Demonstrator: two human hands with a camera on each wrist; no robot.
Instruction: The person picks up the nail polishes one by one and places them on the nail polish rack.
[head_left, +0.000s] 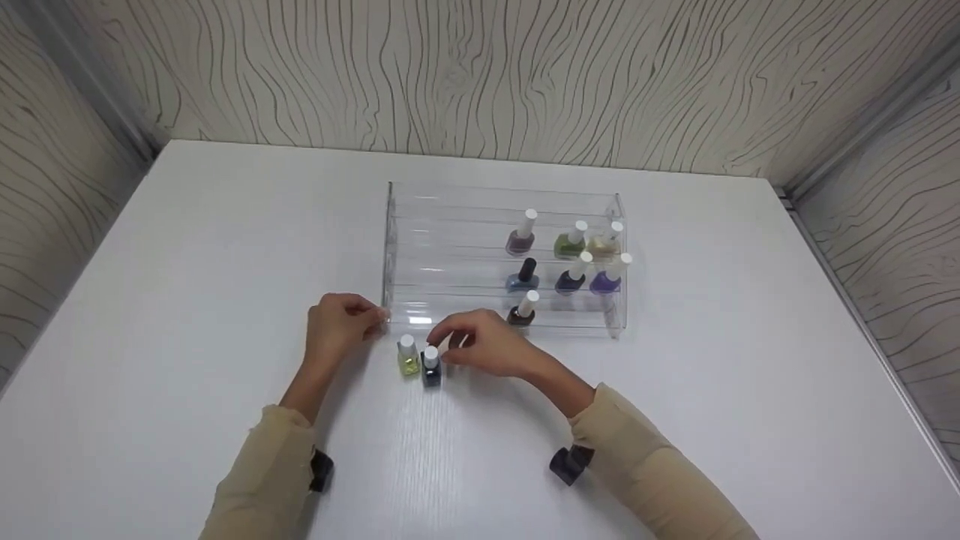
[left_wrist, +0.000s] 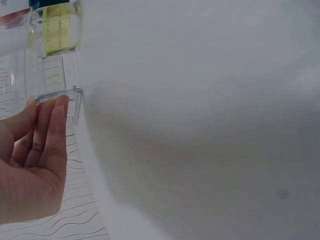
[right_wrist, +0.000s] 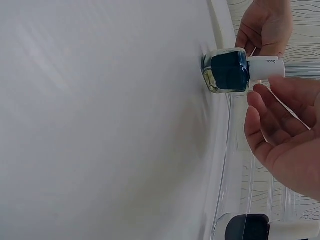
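My left hand (head_left: 337,326) pinches the front left corner of a clear acrylic tiered rack (head_left: 388,255); the left wrist view shows thumb and fingertips at its edge. Just in front of the rack, a yellow nail polish bottle (head_left: 407,361) and a dark teal nail polish bottle (head_left: 431,369) stand upright side by side, both white-capped. My right hand (head_left: 487,343) is beside the teal bottle, fingers loosely curved around its cap. In the right wrist view a fingertip overlaps the cap's edge; I cannot tell whether it touches.
On the rack's right half stand several nail polish bottles, among them a green one (head_left: 570,246), a purple one (head_left: 606,282), a black-capped blue one (head_left: 523,282) and a dark one (head_left: 521,315) on the lowest tier. A wood-grain patterned wall (head_left: 450,82) borders the white table (head_left: 225,225).
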